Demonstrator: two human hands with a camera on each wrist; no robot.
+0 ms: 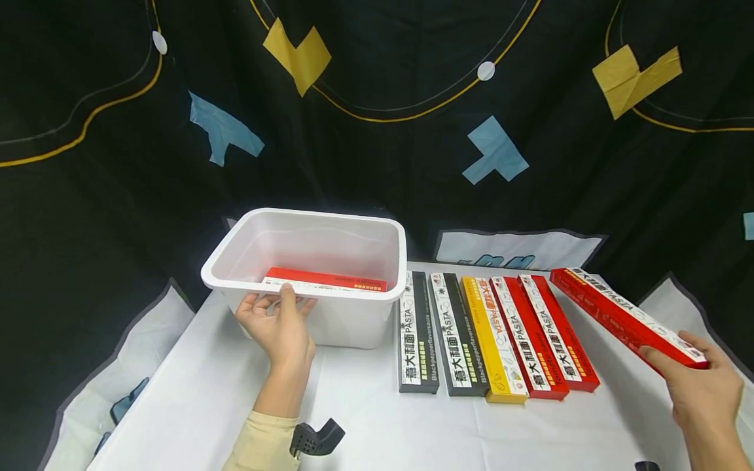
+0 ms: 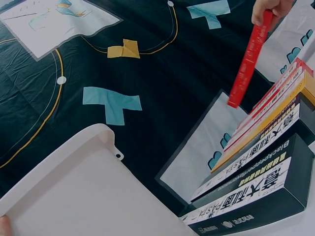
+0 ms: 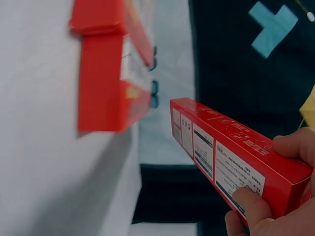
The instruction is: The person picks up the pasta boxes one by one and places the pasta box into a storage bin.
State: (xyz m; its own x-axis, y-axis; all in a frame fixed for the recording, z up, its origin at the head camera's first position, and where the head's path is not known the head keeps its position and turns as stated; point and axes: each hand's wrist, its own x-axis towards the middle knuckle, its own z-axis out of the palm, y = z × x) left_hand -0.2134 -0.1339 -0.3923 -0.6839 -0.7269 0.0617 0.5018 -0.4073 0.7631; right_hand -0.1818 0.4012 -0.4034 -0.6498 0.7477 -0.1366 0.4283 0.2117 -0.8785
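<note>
Holding a red box (image 1: 624,320) and a tub (image 1: 347,324)

Gripping the red box at its near end, between closed-in thumb and fingers of the right hand (image 1: 703,378), off the table (image 1: 400,432) and right of the row of boxes (image 1: 487,337). Grasping the tub's front rim with curled left hand (image 1: 283,327). With a second red box (image 1: 330,279) inside the tub.

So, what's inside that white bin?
A red-and-white box shows inside the white bin; the near wall hides its lower part and anything beneath it.
</note>
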